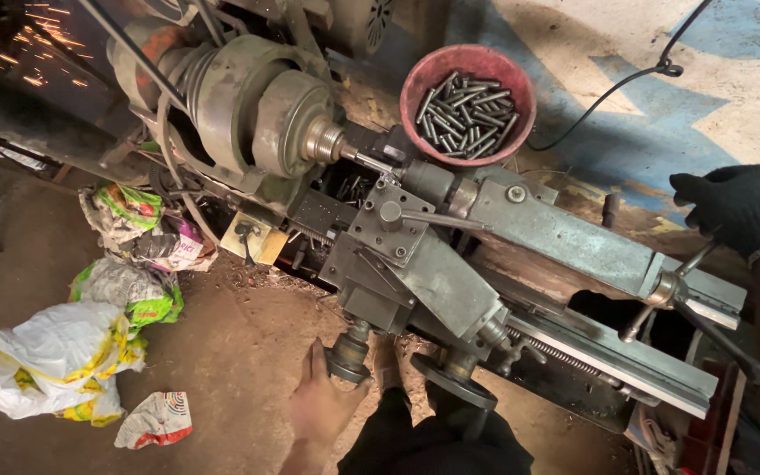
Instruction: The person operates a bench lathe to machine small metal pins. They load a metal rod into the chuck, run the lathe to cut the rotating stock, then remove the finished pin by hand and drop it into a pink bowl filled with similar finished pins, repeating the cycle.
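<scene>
Open floor [239,352] left; lathe [415,255], red bowl [468,104] right.

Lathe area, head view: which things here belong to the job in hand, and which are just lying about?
In use:
- lathe
- left hand on the handwheel knob
- right hand, black-gloved, at the lever handle
- workpiece in the chuck
- red bowl of metal rods

Lying about:
- crumpled plastic bags on the dirt floor
- black cable

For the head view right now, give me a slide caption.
Bare left hand on lathe handwheel, gloved right hand at lever, red bowl of pins behind.
</scene>
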